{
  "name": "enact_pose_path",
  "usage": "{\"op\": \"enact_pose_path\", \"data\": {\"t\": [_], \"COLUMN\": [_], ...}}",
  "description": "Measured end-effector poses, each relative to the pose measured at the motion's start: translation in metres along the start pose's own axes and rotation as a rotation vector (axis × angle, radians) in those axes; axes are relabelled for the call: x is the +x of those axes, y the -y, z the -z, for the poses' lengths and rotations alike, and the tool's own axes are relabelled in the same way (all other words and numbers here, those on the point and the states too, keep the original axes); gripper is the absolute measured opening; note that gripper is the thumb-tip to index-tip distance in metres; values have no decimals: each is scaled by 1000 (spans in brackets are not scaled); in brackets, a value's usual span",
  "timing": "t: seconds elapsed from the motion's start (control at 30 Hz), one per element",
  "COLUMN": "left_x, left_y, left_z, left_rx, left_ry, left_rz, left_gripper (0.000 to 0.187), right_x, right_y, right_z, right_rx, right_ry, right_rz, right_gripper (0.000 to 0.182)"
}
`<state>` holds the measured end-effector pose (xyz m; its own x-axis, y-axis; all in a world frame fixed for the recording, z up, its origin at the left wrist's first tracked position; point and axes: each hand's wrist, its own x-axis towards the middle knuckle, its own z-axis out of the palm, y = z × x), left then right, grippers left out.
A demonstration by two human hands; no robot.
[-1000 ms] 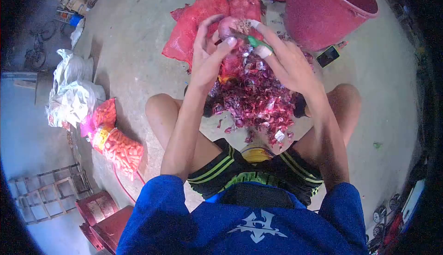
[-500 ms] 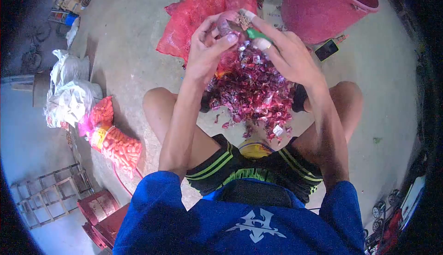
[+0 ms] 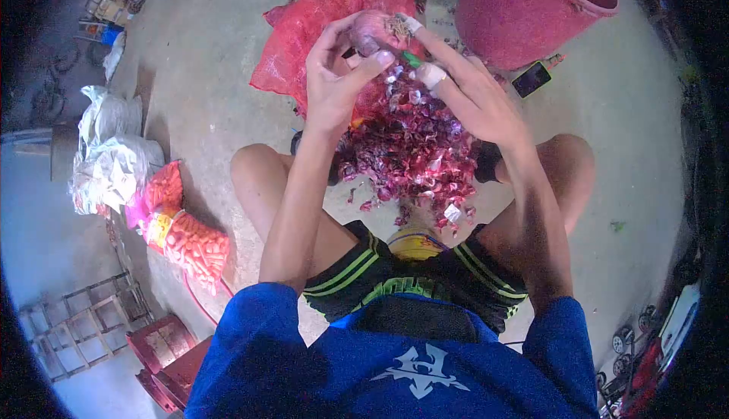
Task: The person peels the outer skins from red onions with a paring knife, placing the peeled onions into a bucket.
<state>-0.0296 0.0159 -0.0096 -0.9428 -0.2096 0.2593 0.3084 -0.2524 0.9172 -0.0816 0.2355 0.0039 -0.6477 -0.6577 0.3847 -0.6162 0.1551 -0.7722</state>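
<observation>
My left hand (image 3: 332, 89) is closed around a large red onion (image 3: 370, 29), its dry root tuft turned toward the right. In my right hand (image 3: 478, 104) is a small knife with a green handle (image 3: 412, 59); its blade is hard to make out against the onion. White wraps cover some right fingertips, and one of them touches the onion by the roots. Below both hands, a heap of purple onion skins (image 3: 414, 142) spreads on the floor between my feet. A red mesh sack of onions (image 3: 304, 43) lies just beyond my left hand.
A big red tub (image 3: 505, 20) stands at the far right, with a phone (image 3: 531, 78) on the floor beside it. To the left are white sacks (image 3: 118, 157) and a mesh bag of orange produce (image 3: 196, 244). Under me shows a yellow seat (image 3: 416, 246).
Both hands and the onion have shifted slightly left and up in view, and the whole scene has slid a little left. The onion has turned slightly, showing more of its pinkish side.
</observation>
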Motion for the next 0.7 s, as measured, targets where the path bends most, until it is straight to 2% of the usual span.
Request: {"op": "enact_pose_path", "data": {"t": [0.27,0.33,0.53,0.63,0.7], "left_x": [2,1,0,0,-1], "left_y": [-3,-4,-6,-12,-18], "left_z": [1,1,0,2,5], "left_rx": [-6,28,75,17,-95], "left_ry": [23,33,34,17,54], "left_rz": [20,10,-52,6,212], "left_gripper": [62,63,62,63,62], "right_x": [2,0,-2,4,6], "right_y": [5,-8,-3,-14,-18], "right_z": [12,4,8,2,-1], "right_rx": [109,13,-115,-68,-83], "right_ry": [105,36,77,23,1], "right_rz": [-110,14,-96,-24,4], "right_gripper": [56,56,58,58,58]}}
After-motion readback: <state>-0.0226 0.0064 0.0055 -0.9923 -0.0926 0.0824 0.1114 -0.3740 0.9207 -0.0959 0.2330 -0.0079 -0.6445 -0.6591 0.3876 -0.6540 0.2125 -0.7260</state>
